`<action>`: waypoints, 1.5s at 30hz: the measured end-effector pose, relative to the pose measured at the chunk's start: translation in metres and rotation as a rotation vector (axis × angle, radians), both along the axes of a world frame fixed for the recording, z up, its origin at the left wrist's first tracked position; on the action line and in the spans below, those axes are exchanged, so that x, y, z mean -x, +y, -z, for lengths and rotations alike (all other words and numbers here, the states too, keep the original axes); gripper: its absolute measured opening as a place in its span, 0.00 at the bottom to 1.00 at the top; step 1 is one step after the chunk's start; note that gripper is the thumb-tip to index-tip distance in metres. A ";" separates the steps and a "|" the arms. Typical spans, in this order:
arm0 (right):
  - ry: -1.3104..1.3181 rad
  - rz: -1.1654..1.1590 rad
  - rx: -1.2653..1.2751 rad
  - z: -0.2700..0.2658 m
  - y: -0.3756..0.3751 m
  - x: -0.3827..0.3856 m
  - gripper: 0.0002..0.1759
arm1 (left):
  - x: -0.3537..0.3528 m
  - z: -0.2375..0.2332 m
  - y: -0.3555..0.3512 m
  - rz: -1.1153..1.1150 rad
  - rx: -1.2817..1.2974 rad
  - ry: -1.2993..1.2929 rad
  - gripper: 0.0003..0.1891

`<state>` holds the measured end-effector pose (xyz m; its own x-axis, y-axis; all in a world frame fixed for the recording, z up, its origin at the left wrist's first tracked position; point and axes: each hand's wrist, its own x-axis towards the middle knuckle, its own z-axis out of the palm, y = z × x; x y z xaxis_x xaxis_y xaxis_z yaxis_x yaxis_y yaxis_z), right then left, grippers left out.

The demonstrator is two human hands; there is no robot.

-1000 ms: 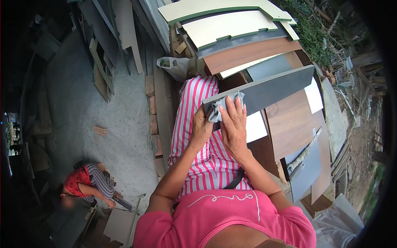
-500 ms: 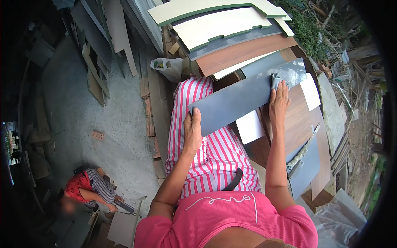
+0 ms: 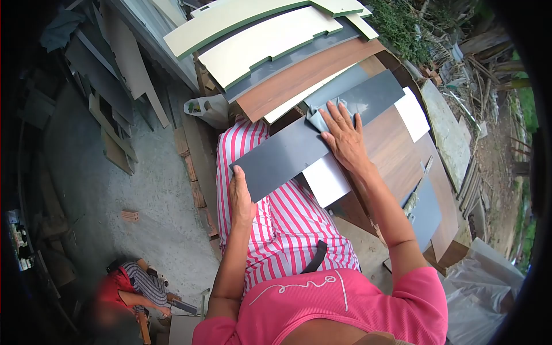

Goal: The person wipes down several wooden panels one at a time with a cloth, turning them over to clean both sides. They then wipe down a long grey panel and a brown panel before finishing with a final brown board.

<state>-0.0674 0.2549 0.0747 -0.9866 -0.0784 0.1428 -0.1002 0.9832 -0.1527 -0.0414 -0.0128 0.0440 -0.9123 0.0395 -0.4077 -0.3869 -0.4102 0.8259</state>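
Observation:
A long dark grey board (image 3: 276, 158) slants across my lap and over other panels. Its near left end is gripped by my left hand (image 3: 242, 198), thumb on top and the other fingers hidden beneath. My right hand (image 3: 345, 138) presses a crumpled grey-blue cloth (image 3: 316, 118) onto the board's middle, fingers slightly spread over it. Beyond the cloth, the board's far end shows a pale sheen. A white piece (image 3: 326, 181) lies below the board's near edge, and a brown wood-grain panel (image 3: 391, 155) is to the right of my hand.
Cream panels with green edges (image 3: 270, 43) are stacked at the top. A white plastic bag (image 3: 210, 110) stands left of my knee. More boards (image 3: 103, 75) lean at upper left. Another person (image 3: 135, 287) crouches at lower left. Clear plastic sheeting (image 3: 480, 293) lies at lower right.
My right hand and the cloth have slid from the board's far end toward its middle. The camera view has shifted, and my left hand still holds the near end.

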 end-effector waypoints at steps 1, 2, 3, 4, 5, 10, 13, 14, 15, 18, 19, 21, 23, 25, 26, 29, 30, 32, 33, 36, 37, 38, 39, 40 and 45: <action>-0.004 0.058 0.001 0.004 0.027 0.011 0.28 | 0.000 0.001 0.000 -0.015 -0.013 -0.019 0.39; 0.009 0.115 0.001 0.009 0.054 0.021 0.27 | 0.001 0.004 -0.002 0.008 -0.032 -0.021 0.40; -0.001 0.175 -0.014 0.014 0.083 0.032 0.27 | 0.002 0.008 -0.003 0.009 -0.035 -0.024 0.40; -0.051 0.249 -0.007 0.017 0.109 0.043 0.27 | 0.004 0.013 -0.004 0.007 -0.036 -0.050 0.41; -0.068 0.331 -0.019 0.026 0.140 0.053 0.28 | 0.004 0.016 -0.006 0.006 -0.035 -0.075 0.41; 0.020 0.634 0.090 0.034 0.238 0.076 0.23 | 0.006 0.011 -0.006 0.005 -0.028 -0.090 0.42; 0.284 0.724 0.156 0.022 0.237 0.074 0.17 | 0.006 0.011 -0.007 0.024 -0.021 -0.092 0.42; 0.384 0.690 0.093 0.025 0.239 0.074 0.17 | 0.006 0.010 -0.007 0.035 -0.016 -0.090 0.42; 0.443 0.595 0.103 0.007 0.214 0.074 0.17 | 0.007 0.009 -0.006 0.045 -0.010 -0.090 0.42; 0.378 0.189 0.197 -0.030 0.098 0.058 0.17 | 0.004 0.010 -0.006 0.045 0.022 -0.123 0.43; 0.225 -0.029 0.287 -0.032 0.065 0.046 0.20 | 0.006 0.009 -0.005 0.065 0.023 -0.124 0.43; 0.034 -0.363 0.124 -0.019 0.026 0.026 0.23 | 0.007 0.004 -0.003 0.074 0.014 -0.094 0.45; 0.033 -0.378 0.152 -0.005 0.029 0.029 0.22 | 0.008 0.001 0.000 0.073 0.021 -0.091 0.45; 0.004 -0.168 0.160 0.000 0.059 0.046 0.21 | 0.005 0.007 -0.003 0.035 0.019 -0.136 0.43; 0.019 -0.073 0.130 0.010 0.087 0.059 0.20 | 0.005 0.006 -0.003 0.038 0.022 -0.137 0.43; 0.179 0.234 -0.009 0.047 0.200 0.100 0.19 | 0.007 0.002 0.001 0.032 0.034 -0.112 0.42; 0.104 0.383 -0.030 0.037 0.221 0.106 0.19 | 0.006 0.002 0.000 0.038 0.025 -0.105 0.42; 0.085 0.588 0.040 0.017 0.238 0.108 0.18 | 0.006 0.003 -0.001 0.035 0.017 -0.090 0.41; 0.139 0.642 0.129 0.010 0.236 0.105 0.18 | 0.005 0.006 -0.002 0.042 0.031 -0.052 0.41; 0.190 0.392 0.382 -0.025 0.160 0.073 0.16 | 0.005 0.009 -0.003 0.028 0.052 -0.032 0.40; 0.144 0.223 0.359 -0.030 0.132 0.056 0.16 | 0.003 0.009 -0.004 0.028 0.061 -0.049 0.39; 0.117 0.016 0.252 -0.018 0.122 0.041 0.18 | 0.003 0.009 -0.005 0.033 0.066 -0.057 0.39; 0.051 -0.084 0.109 -0.015 0.108 0.026 0.18 | 0.003 0.007 -0.006 0.066 0.039 -0.051 0.39; 0.060 -0.078 0.073 -0.011 0.106 0.016 0.18 | 0.005 0.006 -0.005 0.099 0.009 -0.040 0.39; 0.229 0.391 0.004 0.045 0.200 0.023 0.19 | 0.005 0.008 -0.003 0.047 0.044 -0.018 0.39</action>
<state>-0.0903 0.4548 0.0299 -0.8850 0.2952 0.3600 0.2475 0.9533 -0.1733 -0.0464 -0.0160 0.0358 -0.9023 0.0638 -0.4264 -0.4199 -0.3543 0.8356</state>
